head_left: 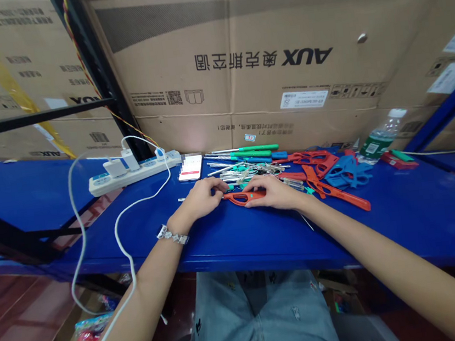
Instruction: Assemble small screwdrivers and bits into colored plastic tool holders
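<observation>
On the blue table [236, 241], my right hand [274, 191] is closed round the handle end of a red plastic piece [237, 198] with a long opening in it. My left hand [206, 198] is closed at the other end of that piece, where a thin metal rod [181, 200] sticks out to the left. Just behind both hands lies a pile of thin metal rods and small green parts [248, 173]. Red handle pieces [318, 165] and blue ones [346, 172] are heaped to the right. Green-handled rods [258, 148] lie behind the pile.
A white power strip [136, 173] with chargers and a phone [190, 167] stand at the back left. A white cable [126, 244] loops beside my left forearm. A bottle [381, 138] is at the back right, before large cardboard boxes [250, 18].
</observation>
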A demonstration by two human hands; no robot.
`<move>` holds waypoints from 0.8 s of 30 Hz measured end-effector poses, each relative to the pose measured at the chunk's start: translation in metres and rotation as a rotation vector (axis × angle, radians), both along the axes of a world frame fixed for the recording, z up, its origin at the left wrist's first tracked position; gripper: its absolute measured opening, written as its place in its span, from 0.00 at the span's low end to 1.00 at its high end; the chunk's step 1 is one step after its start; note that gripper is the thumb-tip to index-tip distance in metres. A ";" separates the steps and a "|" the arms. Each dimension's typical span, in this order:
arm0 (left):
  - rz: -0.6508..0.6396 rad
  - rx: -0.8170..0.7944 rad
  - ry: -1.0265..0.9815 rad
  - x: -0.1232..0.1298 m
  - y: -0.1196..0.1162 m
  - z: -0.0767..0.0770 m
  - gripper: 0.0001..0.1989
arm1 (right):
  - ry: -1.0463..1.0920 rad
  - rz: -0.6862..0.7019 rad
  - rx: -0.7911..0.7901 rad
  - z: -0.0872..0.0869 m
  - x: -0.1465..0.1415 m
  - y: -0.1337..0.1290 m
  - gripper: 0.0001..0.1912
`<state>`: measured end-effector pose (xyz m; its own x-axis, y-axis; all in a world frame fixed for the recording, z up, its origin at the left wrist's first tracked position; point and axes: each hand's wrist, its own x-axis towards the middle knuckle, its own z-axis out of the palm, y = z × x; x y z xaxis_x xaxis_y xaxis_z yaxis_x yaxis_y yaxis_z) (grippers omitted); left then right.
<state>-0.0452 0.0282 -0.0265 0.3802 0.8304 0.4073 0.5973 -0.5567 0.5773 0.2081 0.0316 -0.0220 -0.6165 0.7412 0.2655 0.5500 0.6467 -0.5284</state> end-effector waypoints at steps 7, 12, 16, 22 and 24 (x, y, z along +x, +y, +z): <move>-0.012 -0.003 0.011 0.000 0.001 -0.002 0.17 | -0.007 0.008 0.006 0.003 -0.003 -0.003 0.15; -0.070 0.013 0.017 0.001 -0.001 -0.001 0.14 | -0.010 -0.010 -0.015 0.003 -0.003 -0.003 0.14; -0.108 0.030 0.080 0.004 -0.006 0.000 0.09 | -0.013 -0.017 -0.029 0.001 -0.003 -0.002 0.14; -0.132 0.082 0.168 0.015 -0.006 -0.009 0.18 | -0.004 -0.017 0.000 -0.004 -0.002 -0.001 0.15; -0.150 0.082 0.145 0.016 -0.003 -0.012 0.18 | -0.020 -0.020 0.000 -0.005 0.000 -0.002 0.17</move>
